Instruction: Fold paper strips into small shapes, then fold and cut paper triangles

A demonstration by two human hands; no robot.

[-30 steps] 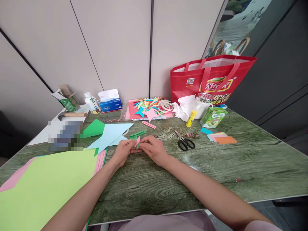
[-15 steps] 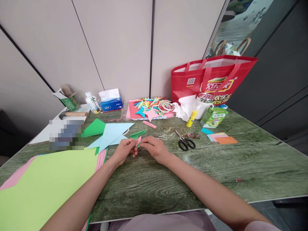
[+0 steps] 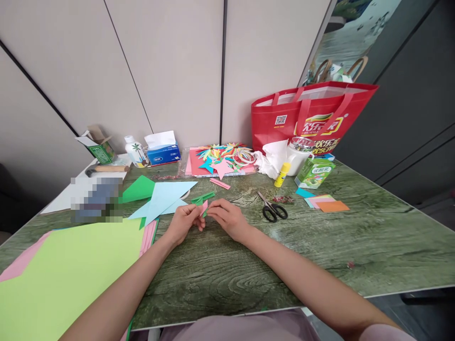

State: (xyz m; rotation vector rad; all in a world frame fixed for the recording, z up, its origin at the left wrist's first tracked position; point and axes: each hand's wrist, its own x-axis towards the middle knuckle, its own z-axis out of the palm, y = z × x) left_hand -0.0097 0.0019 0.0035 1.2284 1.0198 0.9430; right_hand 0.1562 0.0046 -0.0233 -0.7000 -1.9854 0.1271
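A small folded piece of pink and green paper (image 3: pixel 204 208) is pinched between the fingertips of my left hand (image 3: pixel 184 222). My right hand (image 3: pixel 228 219) grips its right edge, thumb and fingers pressed together. Both hands are above the middle of the table, and my fingers hide part of the paper. Just beyond them lie green folded strips (image 3: pixel 203 197). Farther back rests a pink folded strip (image 3: pixel 220 183). Black-handled scissors (image 3: pixel 270 208) lie to the right of my right hand, blades pointing away.
Light-blue paper (image 3: pixel 167 196) and large yellow-green sheets (image 3: pixel 81 270) lie at left. Folded colourful paper stars (image 3: pixel 221 166) sit at the back. A yellow glue stick (image 3: pixel 282 174), green carton (image 3: pixel 315 173) and red bag (image 3: pixel 273 135) stand right. Coloured paper squares (image 3: pixel 332 206) lie nearer.
The view has shifted very slightly. Both hands remain on the pink and green folded paper, with only small finger movement on the right hand.
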